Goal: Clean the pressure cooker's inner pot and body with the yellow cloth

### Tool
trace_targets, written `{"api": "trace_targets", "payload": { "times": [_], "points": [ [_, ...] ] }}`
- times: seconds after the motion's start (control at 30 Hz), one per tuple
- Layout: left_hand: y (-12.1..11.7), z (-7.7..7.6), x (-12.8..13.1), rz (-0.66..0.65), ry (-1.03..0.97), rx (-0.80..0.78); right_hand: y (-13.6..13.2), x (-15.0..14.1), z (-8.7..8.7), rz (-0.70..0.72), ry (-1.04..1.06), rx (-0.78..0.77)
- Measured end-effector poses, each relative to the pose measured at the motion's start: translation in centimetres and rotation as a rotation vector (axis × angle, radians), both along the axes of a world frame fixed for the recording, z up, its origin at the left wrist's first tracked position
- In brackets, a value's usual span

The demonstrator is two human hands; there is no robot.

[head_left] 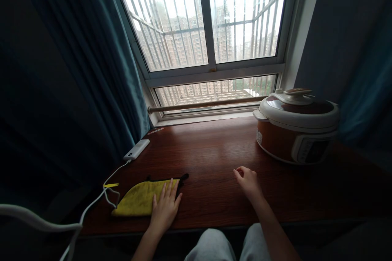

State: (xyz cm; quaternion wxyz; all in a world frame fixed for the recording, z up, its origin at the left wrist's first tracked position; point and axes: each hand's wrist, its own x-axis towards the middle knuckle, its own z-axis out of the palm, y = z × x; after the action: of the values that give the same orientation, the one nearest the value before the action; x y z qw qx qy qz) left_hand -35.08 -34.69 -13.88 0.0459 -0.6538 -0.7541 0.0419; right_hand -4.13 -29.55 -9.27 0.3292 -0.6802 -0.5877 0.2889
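A yellow cloth point(137, 197) with dark edging lies folded on the wooden table, a black loop at its right corner. My left hand point(165, 204) rests flat on its right part, fingers spread and pointing away from me. To the right, my right hand point(246, 179) is over the bare tabletop, apart from the cloth. Its fingers are curled in toward the thumb, and I see nothing between them.
A white power bank point(136, 149) lies at the table's left edge, with a white cable point(95, 200) plugged in and running left of the cloth. An electric cooker point(297, 126) stands at the right. Beyond the table point(211, 147) is a barred window point(211, 28), with blue curtains point(101, 57) beside it.
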Motion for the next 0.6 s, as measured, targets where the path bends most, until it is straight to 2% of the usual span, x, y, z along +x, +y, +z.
{"api": "trace_targets", "payload": {
  "times": [0.27, 0.4, 0.5, 0.6],
  "points": [
    [-0.2, -0.2, 0.0, 0.009, 0.041, 0.044, -0.4, -0.6, -0.2, 0.028, 0.028, 0.029],
    [-0.2, -0.4, -0.3, 0.007, 0.027, 0.065, -1.8, 0.4, 0.8, 0.178, 0.071, 0.119],
    [-0.1, -0.8, -0.7, -0.004, -0.02, 0.1, -2.4, 4.7, 3.9, 0.291, 0.014, 0.317],
    [0.0, -1.2, -1.1, -0.011, -0.072, 0.134, -1.4, 12.4, 9.5, 0.169, -0.205, 0.683]
  ]
}}
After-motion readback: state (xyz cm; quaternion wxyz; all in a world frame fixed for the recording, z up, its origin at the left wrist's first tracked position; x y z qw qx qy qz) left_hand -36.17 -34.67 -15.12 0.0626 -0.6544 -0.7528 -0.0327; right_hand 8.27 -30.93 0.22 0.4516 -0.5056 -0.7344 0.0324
